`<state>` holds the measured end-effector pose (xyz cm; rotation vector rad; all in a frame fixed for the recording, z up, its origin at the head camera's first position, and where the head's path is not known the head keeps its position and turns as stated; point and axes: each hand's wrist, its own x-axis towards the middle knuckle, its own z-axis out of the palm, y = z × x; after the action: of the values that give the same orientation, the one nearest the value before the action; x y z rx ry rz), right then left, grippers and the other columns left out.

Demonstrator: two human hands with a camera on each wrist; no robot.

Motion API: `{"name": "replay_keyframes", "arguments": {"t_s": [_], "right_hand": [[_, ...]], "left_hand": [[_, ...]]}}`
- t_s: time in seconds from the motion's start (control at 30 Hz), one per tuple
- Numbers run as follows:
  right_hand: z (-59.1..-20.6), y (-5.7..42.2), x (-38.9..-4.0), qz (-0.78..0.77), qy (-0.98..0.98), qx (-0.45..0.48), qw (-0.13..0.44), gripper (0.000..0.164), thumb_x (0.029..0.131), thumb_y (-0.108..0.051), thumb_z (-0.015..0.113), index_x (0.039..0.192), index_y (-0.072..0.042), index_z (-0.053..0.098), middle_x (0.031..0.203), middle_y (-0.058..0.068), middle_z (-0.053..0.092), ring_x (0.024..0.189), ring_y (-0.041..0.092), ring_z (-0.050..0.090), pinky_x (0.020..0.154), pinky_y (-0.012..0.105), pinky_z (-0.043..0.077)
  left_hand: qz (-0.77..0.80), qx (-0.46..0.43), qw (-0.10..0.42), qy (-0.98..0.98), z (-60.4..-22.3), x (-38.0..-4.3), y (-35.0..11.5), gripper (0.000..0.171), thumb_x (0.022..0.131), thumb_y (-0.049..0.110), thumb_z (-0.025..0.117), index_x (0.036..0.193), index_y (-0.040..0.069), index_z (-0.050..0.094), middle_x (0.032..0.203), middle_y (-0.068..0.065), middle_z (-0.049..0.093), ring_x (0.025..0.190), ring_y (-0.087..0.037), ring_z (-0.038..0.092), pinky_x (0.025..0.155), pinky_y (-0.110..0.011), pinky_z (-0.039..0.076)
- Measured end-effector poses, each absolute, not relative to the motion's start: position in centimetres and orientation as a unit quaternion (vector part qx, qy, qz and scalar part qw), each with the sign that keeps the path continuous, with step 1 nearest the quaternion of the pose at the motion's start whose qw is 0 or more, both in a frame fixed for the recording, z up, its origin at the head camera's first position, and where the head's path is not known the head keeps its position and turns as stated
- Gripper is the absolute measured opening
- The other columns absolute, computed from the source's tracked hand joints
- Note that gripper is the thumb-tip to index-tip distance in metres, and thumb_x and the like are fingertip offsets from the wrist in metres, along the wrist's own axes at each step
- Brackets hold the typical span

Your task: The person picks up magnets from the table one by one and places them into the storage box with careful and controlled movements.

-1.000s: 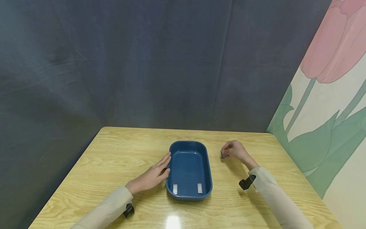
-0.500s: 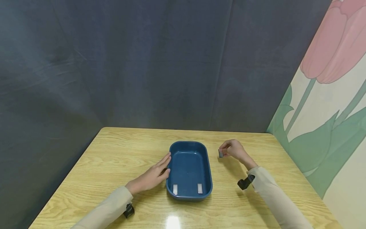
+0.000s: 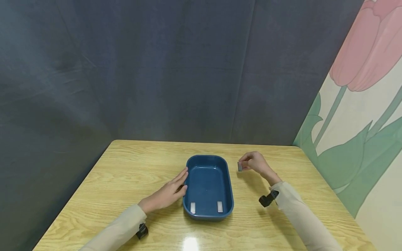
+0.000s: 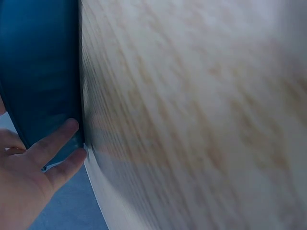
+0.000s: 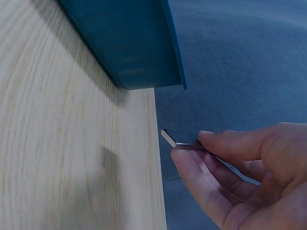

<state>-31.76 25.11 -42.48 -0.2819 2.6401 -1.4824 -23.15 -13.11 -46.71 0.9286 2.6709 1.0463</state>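
Observation:
A dark blue rectangular tray (image 3: pixel 206 181) stands on the table in the head view. My left hand (image 3: pixel 166 195) lies along its left side, fingers extended and touching the wall; the left wrist view shows the fingertips (image 4: pixel 72 125) against it. To the tray's right, my right hand (image 3: pixel 257 164) pinches a small flat shiny rectangular piece (image 5: pixel 184 137) between thumb and fingers, held above the table. Two small pale rectangular pieces lie inside the tray near its front end, one at the left corner (image 3: pixel 193 207) and one at the right (image 3: pixel 220 206).
The wood-grain table (image 3: pixel 135 164) ends at the back against a dark grey-blue curtain (image 3: pixel 176 76). On the right is a wall (image 3: pixel 361 115) painted with a pink tulip and green leaves. A small black device (image 3: pixel 267 199) sits at the right wrist.
My right hand has moved a little left and up with the pinched piece, nearer the tray's right side. The left hand and tray stay in place.

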Motion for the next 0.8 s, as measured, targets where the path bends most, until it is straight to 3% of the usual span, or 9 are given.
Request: {"name": "replay_keyframes", "arguments": {"t_s": [0.8], "right_hand": [[-41.1,23.5,-31.4,-0.510,0.853,-0.105,0.047,0.012,0.092,0.006,0.065,0.099,0.014,0.069,0.098,0.024,0.068,0.079,0.030,0.070,0.078,0.047,0.058]], "left_hand": [[0.340,0.303,0.067,0.888,-46.5,-23.0,-13.1,0.061,0.108,0.029,0.041,0.158,0.004,0.017,0.166,0.000,0.001,0.146,-0.017,0.016,0.113,-0.040,0.031]]}}
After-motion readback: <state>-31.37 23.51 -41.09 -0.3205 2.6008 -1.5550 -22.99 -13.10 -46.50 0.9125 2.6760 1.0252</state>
